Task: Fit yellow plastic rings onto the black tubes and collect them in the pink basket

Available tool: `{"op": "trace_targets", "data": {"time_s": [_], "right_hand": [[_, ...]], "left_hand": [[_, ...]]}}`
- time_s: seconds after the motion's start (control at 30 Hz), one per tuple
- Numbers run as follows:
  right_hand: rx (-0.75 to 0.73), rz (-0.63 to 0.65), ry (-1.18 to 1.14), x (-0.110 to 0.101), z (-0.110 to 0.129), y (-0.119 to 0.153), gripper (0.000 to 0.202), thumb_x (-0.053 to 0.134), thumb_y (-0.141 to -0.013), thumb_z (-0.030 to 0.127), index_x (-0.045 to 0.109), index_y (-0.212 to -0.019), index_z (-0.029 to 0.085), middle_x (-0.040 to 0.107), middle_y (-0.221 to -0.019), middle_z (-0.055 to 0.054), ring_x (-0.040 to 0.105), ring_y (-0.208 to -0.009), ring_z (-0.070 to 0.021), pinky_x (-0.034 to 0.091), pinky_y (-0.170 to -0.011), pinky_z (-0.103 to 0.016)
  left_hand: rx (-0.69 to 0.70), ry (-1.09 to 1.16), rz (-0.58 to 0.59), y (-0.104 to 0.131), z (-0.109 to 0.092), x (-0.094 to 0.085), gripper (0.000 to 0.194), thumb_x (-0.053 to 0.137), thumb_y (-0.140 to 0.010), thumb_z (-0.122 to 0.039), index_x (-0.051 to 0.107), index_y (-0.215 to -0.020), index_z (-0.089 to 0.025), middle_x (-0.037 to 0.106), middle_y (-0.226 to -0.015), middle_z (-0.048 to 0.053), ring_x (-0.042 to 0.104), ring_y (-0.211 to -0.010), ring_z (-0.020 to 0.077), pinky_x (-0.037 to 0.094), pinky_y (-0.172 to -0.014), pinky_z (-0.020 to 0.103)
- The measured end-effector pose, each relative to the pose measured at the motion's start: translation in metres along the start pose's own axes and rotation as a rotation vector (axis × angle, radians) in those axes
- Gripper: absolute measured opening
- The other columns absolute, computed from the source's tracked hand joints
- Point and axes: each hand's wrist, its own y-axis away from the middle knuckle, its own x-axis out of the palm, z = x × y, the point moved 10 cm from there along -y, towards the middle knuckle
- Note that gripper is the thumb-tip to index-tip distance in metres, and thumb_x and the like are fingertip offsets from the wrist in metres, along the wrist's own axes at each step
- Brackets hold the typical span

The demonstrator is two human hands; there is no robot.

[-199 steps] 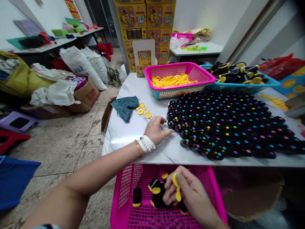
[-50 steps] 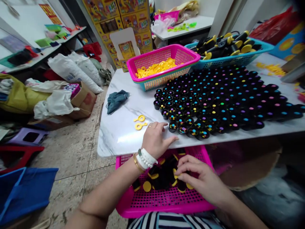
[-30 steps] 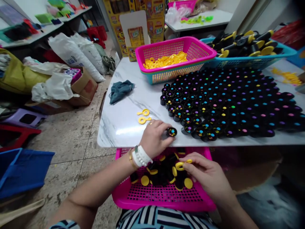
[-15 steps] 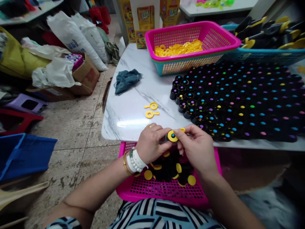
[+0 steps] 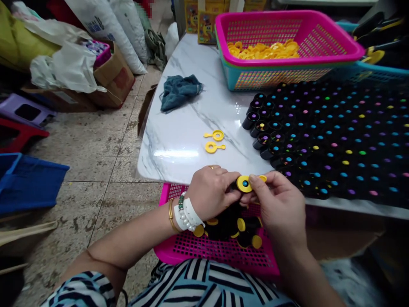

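My left hand (image 5: 211,187) is closed around a small black cylinder, mostly hidden by the fingers. A yellow ring with a tab (image 5: 240,188) lies over the cylinder's top, and a blue dot shows through its hole. The thumb of my right hand (image 5: 284,207) presses on this ring, while its fingers pinch around the tab side. Below both hands, a pink basket (image 5: 191,251) holds several black cylinders with yellow caps (image 5: 256,241). Two loose yellow ring pieces, one farther (image 5: 214,135) and one nearer (image 5: 207,147), rest on the table beyond my left hand.
Rows of black cylinders (image 5: 345,149) with coloured dots cover the marbled table's (image 5: 166,140) right side. Behind them stands a pink basket (image 5: 332,59) of yellow rings, stacked on a blue one. A dark teal cloth (image 5: 180,91) lies back left. Blue bin (image 5: 35,183) on the floor.
The camera view has shifted, so the table things appear farther right and higher. Both hands keep the same hold on the cylinder and yellow ring, with the right thumb still on the ring.
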Motion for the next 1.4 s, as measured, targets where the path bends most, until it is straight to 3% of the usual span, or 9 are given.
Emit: {"op": "trace_targets", "data": {"time_s": [0.13, 0.43, 0.63, 0.87, 0.93, 1.0, 1.1, 1.27, 1.4], "right_hand": [[-0.010, 0.022, 0.076, 0.010, 0.005, 0.001, 0.033, 0.075, -0.076, 0.044, 0.053, -0.073, 0.019, 0.062, -0.049, 0.003, 0.063, -0.043, -0.0131, 0.052, -0.044, -0.020], [-0.027, 0.022, 0.136, 0.009, 0.009, 0.001, 0.028, 0.075, -0.078, 0.039, 0.055, -0.074, 0.019, 0.062, -0.050, 0.003, 0.063, -0.043, -0.0121, 0.051, -0.043, -0.018], [0.018, 0.155, 0.135, 0.017, 0.007, -0.004, 0.029, 0.074, -0.078, 0.040, 0.054, -0.073, 0.020, 0.064, -0.054, 0.003, 0.063, -0.046, -0.0128, 0.050, -0.042, -0.019], [-0.049, 0.101, 0.077, 0.018, 0.000, -0.002, 0.025, 0.068, -0.084, 0.037, 0.048, -0.079, 0.023, 0.059, -0.055, 0.006, 0.059, -0.041, -0.0104, 0.046, -0.040, -0.018], [-0.054, 0.107, 0.053, 0.019, -0.002, -0.001, 0.026, 0.067, -0.085, 0.038, 0.047, -0.078, 0.023, 0.057, -0.052, 0.007, 0.054, -0.038, -0.0091, 0.043, -0.038, -0.017], [-0.053, 0.113, 0.039, 0.021, -0.003, -0.001, 0.027, 0.067, -0.085, 0.040, 0.048, -0.077, 0.023, 0.053, -0.047, 0.009, 0.050, -0.036, -0.0087, 0.042, -0.036, -0.017], [-0.083, 0.099, 0.006, 0.019, -0.001, -0.001, 0.028, 0.070, -0.082, 0.041, 0.050, -0.076, 0.021, 0.055, -0.052, 0.008, 0.050, -0.037, -0.0082, 0.042, -0.035, -0.017], [-0.060, 0.143, -0.149, 0.016, -0.007, 0.000, 0.023, 0.064, -0.087, 0.040, 0.062, -0.081, 0.018, 0.063, -0.067, 0.001, 0.059, -0.053, -0.0103, 0.052, -0.050, -0.021], [-0.014, 0.214, -0.122, 0.016, -0.008, 0.000, 0.025, 0.063, -0.087, 0.040, 0.060, -0.078, 0.017, 0.061, -0.063, 0.001, 0.054, -0.049, -0.0087, 0.046, -0.047, -0.020]], "left_hand": [[-0.027, -0.033, 0.012, 0.004, 0.005, -0.006, 0.015, 0.064, -0.082, -0.035, 0.068, -0.089, -0.022, 0.066, -0.070, 0.000, 0.060, -0.068, 0.0168, 0.045, -0.064, 0.029], [-0.128, 0.014, 0.068, 0.008, 0.012, 0.001, 0.020, 0.058, -0.087, -0.038, 0.067, -0.093, -0.021, 0.066, -0.065, -0.001, 0.062, -0.060, 0.0146, 0.039, -0.053, 0.026], [-0.183, 0.301, 0.185, 0.000, 0.015, -0.003, 0.024, 0.060, -0.084, -0.039, 0.070, -0.084, -0.018, 0.065, -0.060, -0.002, 0.056, -0.053, 0.0101, 0.037, -0.051, 0.022], [-0.238, 0.480, 0.192, -0.008, 0.024, 0.002, 0.032, 0.052, -0.092, -0.036, 0.066, -0.074, -0.015, 0.057, -0.054, -0.003, 0.047, -0.049, 0.0069, 0.036, -0.050, 0.019], [-0.222, 0.467, 0.109, -0.003, 0.023, -0.001, 0.028, 0.049, -0.094, -0.032, 0.068, -0.084, -0.015, 0.059, -0.060, -0.002, 0.049, -0.052, 0.0074, 0.040, -0.053, 0.020], [-0.171, 0.431, -0.082, 0.005, 0.022, -0.015, 0.023, 0.052, -0.093, -0.031, 0.066, -0.103, -0.016, 0.063, -0.076, 0.001, 0.053, -0.060, 0.0089, 0.047, -0.059, 0.023], [-0.026, 0.343, -0.283, 0.019, 0.010, -0.027, 0.037, 0.065, -0.084, -0.036, 0.061, -0.117, -0.018, 0.061, -0.099, 0.008, 0.060, -0.083, 0.0150, 0.054, -0.072, 0.030], [0.042, 0.230, -0.265, 0.026, 0.000, -0.019, 0.029, 0.056, -0.091, -0.029, 0.058, -0.117, -0.016, 0.061, -0.103, 0.008, 0.060, -0.093, 0.0170, 0.055, -0.081, 0.033], [0.033, 0.237, -0.180, 0.024, 0.000, -0.016, 0.029, 0.055, -0.092, -0.030, 0.057, -0.117, -0.016, 0.060, -0.103, 0.008, 0.060, -0.091, 0.0165, 0.055, -0.079, 0.031]]}}
